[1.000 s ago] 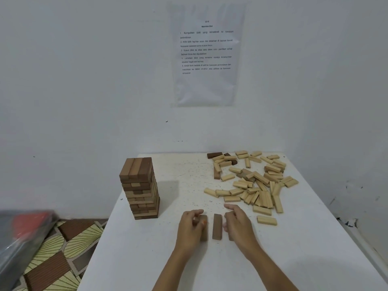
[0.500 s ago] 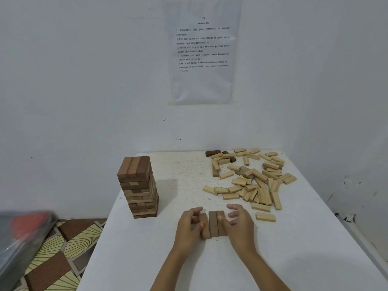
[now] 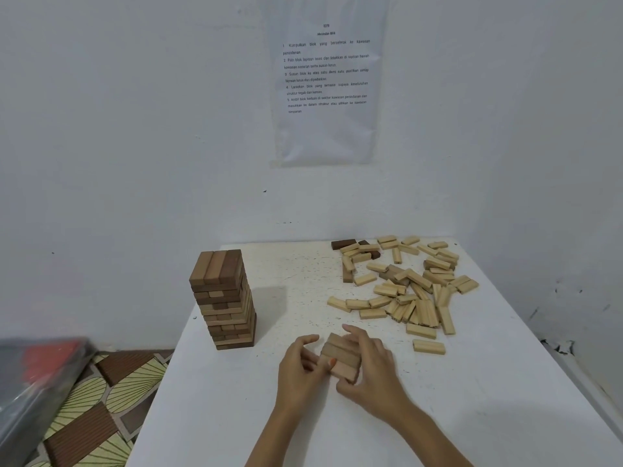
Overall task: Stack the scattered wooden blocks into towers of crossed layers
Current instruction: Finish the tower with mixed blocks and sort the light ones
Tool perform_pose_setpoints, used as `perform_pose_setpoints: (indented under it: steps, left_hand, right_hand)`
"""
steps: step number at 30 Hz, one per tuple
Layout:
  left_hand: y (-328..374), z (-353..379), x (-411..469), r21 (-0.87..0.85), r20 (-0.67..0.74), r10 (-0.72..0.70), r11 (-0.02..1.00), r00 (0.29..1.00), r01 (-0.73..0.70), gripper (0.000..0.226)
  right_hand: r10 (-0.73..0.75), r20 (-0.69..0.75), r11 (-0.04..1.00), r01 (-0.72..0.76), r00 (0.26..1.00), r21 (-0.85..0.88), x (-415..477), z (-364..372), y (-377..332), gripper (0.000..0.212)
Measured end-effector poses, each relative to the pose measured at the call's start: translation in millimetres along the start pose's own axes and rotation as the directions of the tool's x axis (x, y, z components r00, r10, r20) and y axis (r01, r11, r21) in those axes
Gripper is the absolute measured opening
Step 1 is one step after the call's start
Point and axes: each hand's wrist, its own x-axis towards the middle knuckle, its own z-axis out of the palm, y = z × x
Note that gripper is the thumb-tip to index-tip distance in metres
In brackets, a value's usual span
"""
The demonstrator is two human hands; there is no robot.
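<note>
Head view. A set of three blocks (image 3: 340,357), brown, lies flat and side by side on the white counter (image 3: 472,399), near the front edge at centre. Their long axes run roughly left to right, with the right ends angled slightly toward the person.

The left hand (image 3: 300,369) grips the left ends of the set with curled fingers. The right hand (image 3: 371,372) grips the right side, fingers over the far edge and thumb at the near corner. Both hands are closed together on the set.

The finished tower (image 3: 222,298) stands upright at the counter's left edge, its top layer pointing away from the person. The loose pile (image 3: 404,284), mostly pale blocks, lies at the far right, pointing in mixed directions.

A printed sheet (image 3: 325,79) hangs on the wall behind.
</note>
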Motion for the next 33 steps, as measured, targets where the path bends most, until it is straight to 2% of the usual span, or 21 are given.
perform_pose_setpoints:
  steps: [3,6,8,10,11,13,14,17,21,25,33]
  left_hand:
    - [-0.3,0.9,-5.8,-0.042,0.043,0.011,0.999,0.999,-0.009,0.04]
    - [4.2,1.9,-13.0,-0.028,0.048,0.039,0.999,0.998,-0.038,0.051]
    - [5.7,0.8,-15.9,0.164,0.043,0.117,0.979,0.992,-0.123,0.064]
    - [1.1,-1.9,-17.4,0.454,0.109,0.175,0.867,0.979,-0.205,0.089]
    - [-3.2,-2.8,-17.6,0.568,0.162,0.155,0.793,0.975,-0.221,0.098]
    - [-8.0,-2.1,-17.7,0.693,0.251,0.095,0.678,0.963,-0.247,0.1]
    - [-8.4,0.1,-17.4,0.717,0.269,0.086,0.647,0.959,-0.259,0.098]
    - [-7.2,9.7,-12.6,0.731,0.267,0.105,0.626,0.958,-0.272,0.091]
    - [-12.1,16.6,-10.0,0.713,0.245,0.136,0.646,0.96,-0.273,0.091]
    - [-14.0,15.8,-11.0,0.732,0.242,0.147,0.622,0.959,-0.28,0.082]
    - [-13.0,16.5,-12.7,0.74,0.214,0.128,0.625,0.968,-0.246,0.089]
  right_hand:
    - [-0.042,0.095,0.999,0.041,0.995,0.009,9.0,-9.7,4.0,0.069]
    - [-0.109,0.157,0.994,0.113,0.981,-0.012,13.3,-10.3,13.6,0.068]
    - [-0.123,0.137,0.991,0.129,0.983,-0.034,12.4,-9.8,20.7,0.075]
    - [-0.062,0.147,0.989,0.081,0.987,-0.126,7.9,-9.4,29.7,0.081]
    - [-0.027,0.167,0.976,0.062,0.986,-0.209,5.1,-8.7,33.7,0.082]
    - [-0.018,0.158,0.925,0.076,0.987,-0.373,0.0,-4.0,40.4,0.082]
    - [-0.054,0.11,0.895,0.097,0.993,-0.435,-2.3,-0.6,41.6,0.082]
    - [-0.035,0.059,0.842,0.061,0.998,-0.536,-5.7,7.5,43.1,0.072]
    - [-0.056,0.008,0.82,0.051,0.998,-0.571,-6.2,10.8,41.1,0.069]
    - [-0.023,0.015,0.804,0.027,1.0,-0.595,-5.8,12.0,41.6,0.069]
    - [-0.012,0.013,0.794,0.018,1.0,-0.607,-6.6,12.5,41.5,0.068]
